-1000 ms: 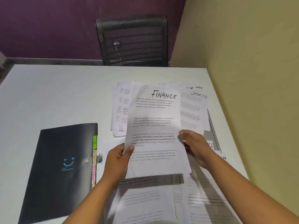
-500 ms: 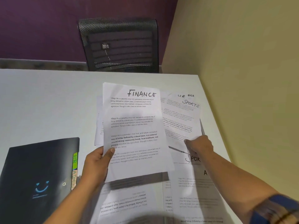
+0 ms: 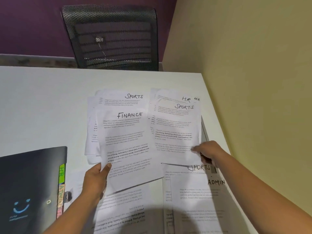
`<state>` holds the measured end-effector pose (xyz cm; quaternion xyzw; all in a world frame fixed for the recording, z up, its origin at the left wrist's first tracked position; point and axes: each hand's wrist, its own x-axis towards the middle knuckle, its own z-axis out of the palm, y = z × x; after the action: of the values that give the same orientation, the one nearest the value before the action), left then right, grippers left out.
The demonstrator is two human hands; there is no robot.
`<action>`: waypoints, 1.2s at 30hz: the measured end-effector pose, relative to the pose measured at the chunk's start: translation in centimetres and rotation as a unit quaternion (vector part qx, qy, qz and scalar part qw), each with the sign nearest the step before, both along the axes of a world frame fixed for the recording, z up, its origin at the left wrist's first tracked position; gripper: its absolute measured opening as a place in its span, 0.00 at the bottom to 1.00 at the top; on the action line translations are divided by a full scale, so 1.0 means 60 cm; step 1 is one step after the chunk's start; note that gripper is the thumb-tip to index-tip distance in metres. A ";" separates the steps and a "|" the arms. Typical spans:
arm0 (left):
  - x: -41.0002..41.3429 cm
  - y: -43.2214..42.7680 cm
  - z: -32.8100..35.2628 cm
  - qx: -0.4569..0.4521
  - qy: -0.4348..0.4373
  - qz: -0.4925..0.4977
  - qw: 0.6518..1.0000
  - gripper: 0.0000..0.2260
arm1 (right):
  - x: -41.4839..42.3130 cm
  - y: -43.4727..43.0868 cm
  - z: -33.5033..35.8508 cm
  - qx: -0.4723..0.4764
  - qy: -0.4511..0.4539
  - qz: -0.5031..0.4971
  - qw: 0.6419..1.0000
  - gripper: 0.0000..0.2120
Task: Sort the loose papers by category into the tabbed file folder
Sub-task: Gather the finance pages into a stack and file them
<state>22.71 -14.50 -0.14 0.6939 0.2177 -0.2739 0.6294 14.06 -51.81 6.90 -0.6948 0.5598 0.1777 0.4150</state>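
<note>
My left hand pinches the lower left corner of a sheet headed FINANCE, held above the table. My right hand grips the lower right edge of a sheet headed SPORTS, lifted off the right pile; sheets marked HR and another FINANCE show behind it. Under the FINANCE sheet lies a pile topped by a SPORTS sheet. Below my right hand lie sheets headed SPORTS and ADMIN. The black tabbed file folder lies shut at the lower left, with HR and ADMIN tabs along its right edge.
The white table runs to a yellow wall on the right. A black mesh chair stands behind the far edge. More printed sheets lie upside down near the front edge.
My right hand has let go of the FINANCE sheet and taken the SPORTS sheet on the right, lifting its lower edge. The left hand still holds the FINANCE sheet, shifted left.
</note>
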 end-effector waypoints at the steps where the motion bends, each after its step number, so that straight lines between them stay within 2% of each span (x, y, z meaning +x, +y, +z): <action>1: 0.000 0.002 -0.004 -0.003 -0.004 -0.005 1.000 0.06 | 0.001 -0.002 -0.002 -0.028 -0.003 0.008 1.000 0.17; 3: -0.003 0.004 -0.004 -0.013 -0.006 -0.012 1.000 0.07 | 0.007 -0.002 -0.005 -0.115 -0.015 0.018 0.993 0.17; 5: -0.007 0.007 -0.002 -0.017 -0.020 -0.017 1.000 0.06 | 0.019 0.004 -0.008 -0.157 -0.024 0.012 0.987 0.16; 11: -0.010 0.005 -0.004 -0.008 -0.042 -0.029 0.999 0.07 | 0.055 0.009 -0.026 -0.145 0.021 0.012 0.989 0.25; 13: -0.008 0.008 -0.012 -0.013 -0.036 -0.021 0.999 0.08 | 0.067 0.006 -0.028 -0.123 0.012 0.009 0.992 0.19; 16: -0.006 0.013 -0.023 -0.022 -0.029 -0.015 0.999 0.07 | 0.078 0.002 -0.030 -0.090 -0.005 -0.047 0.995 0.11; 20: -0.003 0.014 -0.029 -0.029 -0.019 -0.007 0.999 0.09 | 0.082 -0.005 -0.027 -0.085 -0.022 -0.105 0.991 0.07; 23: -0.003 0.011 -0.026 -0.031 -0.024 -0.005 0.999 0.09 | 0.087 -0.003 -0.020 -0.049 -0.074 -0.160 0.983 0.04; 26: -0.004 0.016 -0.035 -0.034 -0.018 -0.002 0.999 0.09 | 0.088 -0.002 -0.023 0.001 -0.111 -0.201 0.973 0.08; 29: -0.003 0.021 -0.039 -0.036 -0.014 -0.012 0.999 0.08 | 0.089 -0.008 -0.021 -0.005 -0.103 -0.173 0.980 0.09; 31: -0.004 0.020 -0.039 -0.037 -0.025 -0.015 0.999 0.08 | 0.086 -0.019 -0.012 0.010 -0.099 -0.152 0.983 0.23; 34: -0.004 0.023 -0.040 -0.043 -0.030 -0.025 0.998 0.06 | 0.077 -0.037 -0.008 0.024 -0.075 -0.131 0.988 0.29; 36: -0.003 0.027 -0.048 -0.046 -0.029 -0.029 0.998 0.06 | 0.066 -0.037 -0.001 0.021 -0.086 -0.151 0.985 0.29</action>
<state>22.52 -12.89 -3.01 0.6775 0.1664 -0.2821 0.6586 18.00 -54.01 6.83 -0.6063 0.6163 0.0644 0.4984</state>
